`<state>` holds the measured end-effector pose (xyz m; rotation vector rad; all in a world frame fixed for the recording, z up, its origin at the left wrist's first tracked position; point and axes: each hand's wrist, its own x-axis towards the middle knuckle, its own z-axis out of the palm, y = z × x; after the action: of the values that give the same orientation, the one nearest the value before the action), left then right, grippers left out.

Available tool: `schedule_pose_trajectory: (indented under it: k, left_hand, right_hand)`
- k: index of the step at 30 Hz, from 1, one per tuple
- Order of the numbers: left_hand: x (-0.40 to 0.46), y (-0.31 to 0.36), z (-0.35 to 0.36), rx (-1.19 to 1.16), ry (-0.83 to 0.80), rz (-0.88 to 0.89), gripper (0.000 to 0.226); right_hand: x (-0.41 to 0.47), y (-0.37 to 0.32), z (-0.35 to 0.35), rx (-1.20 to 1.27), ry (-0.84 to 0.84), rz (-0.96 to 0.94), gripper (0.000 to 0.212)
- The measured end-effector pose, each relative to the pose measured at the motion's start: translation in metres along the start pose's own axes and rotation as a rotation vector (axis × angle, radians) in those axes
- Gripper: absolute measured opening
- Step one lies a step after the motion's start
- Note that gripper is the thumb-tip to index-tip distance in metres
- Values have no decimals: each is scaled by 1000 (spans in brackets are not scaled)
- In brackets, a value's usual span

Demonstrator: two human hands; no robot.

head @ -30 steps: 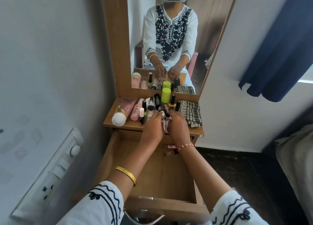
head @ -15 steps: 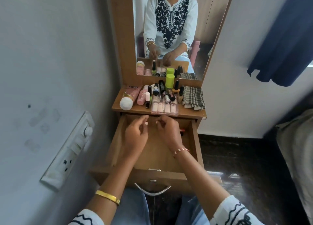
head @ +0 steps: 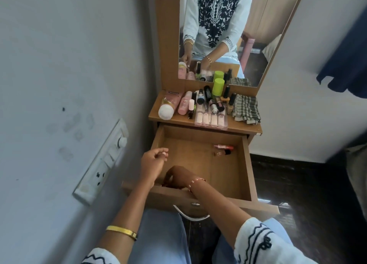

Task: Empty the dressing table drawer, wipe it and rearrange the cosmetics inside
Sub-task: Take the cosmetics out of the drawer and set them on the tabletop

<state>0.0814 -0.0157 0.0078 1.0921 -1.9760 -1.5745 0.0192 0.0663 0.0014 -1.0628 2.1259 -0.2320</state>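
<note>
Your drawer [head: 200,158] stands pulled out under the dressing table top [head: 244,127], its wooden floor mostly bare. At the far right corner lie a slim pink tube [head: 223,146] and, just beside it, one or two small dark items [head: 222,153] too small to name. Your right hand [head: 175,177] reaches down into the near left corner, behind the drawer front; its fingers are curled, but the front panel and your wrist hide their tips, so I cannot tell whether they hold anything. Your left hand [head: 154,161] hovers over the drawer's left side with fingers curled in; something pale shows at the fingertips, perhaps a nail or a small item, hard to make out. The cosmetics [head: 206,102] crowd the top: a white-capped pink bottle [head: 168,105] lying down, a lime green cap [head: 218,87], and a clear packet [head: 211,119] at the front edge. A checked cloth [head: 246,109] lies folded to their right. The mirror [head: 224,33] cuts off above the shoulders.
</note>
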Motion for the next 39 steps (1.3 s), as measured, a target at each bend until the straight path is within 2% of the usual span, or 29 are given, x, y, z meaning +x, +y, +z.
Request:
schedule_pose_trajectory:
  k: [6,11,12,15,20,24,26,28,30,32,33,36,39]
  left_hand:
    - [3,-2,-2,-84,21,-55,19]
    - [1,-5,-1,-7,-34,-70,18]
    - [2,-7,-1,21,-48,-77,19]
    - [2,-8,2,192,-75,-68,27]
    - [4,-11,6,377,-195,-92,30]
    - [1,2,16,426,-270,-33,36]
    - [1,7,26,384,-258,-18,37]
    - [3,7,34,372,-249,-37,34]
    - [5,5,39,420,-271,-49,30]
    - [7,2,39,405,-243,-62,26]
    - [8,1,38,364,-223,-68,25]
    - [11,-4,33,236,-177,-111,20]
    - [11,-4,32,235,-189,-104,19]
  right_hand:
    - [10,-4,4,-54,68,-32,32]
    - [13,9,0,-98,138,21,28]
    - [12,14,-2,-22,140,30,24]
    - [7,25,-8,405,160,40,10]
    - [-2,40,-18,1013,394,70,7]
    - [-12,53,-31,1167,408,13,21]
    - [-19,61,-37,1257,376,-27,16]
    - [-19,70,-42,1335,415,-32,10]
    - [-15,85,-47,1145,563,72,18]
    - [-9,104,-45,701,714,220,28]
    - [-8,111,-44,516,722,273,31]
    - [-1,122,-36,191,622,352,38]
    - [9,123,-33,128,608,363,34]
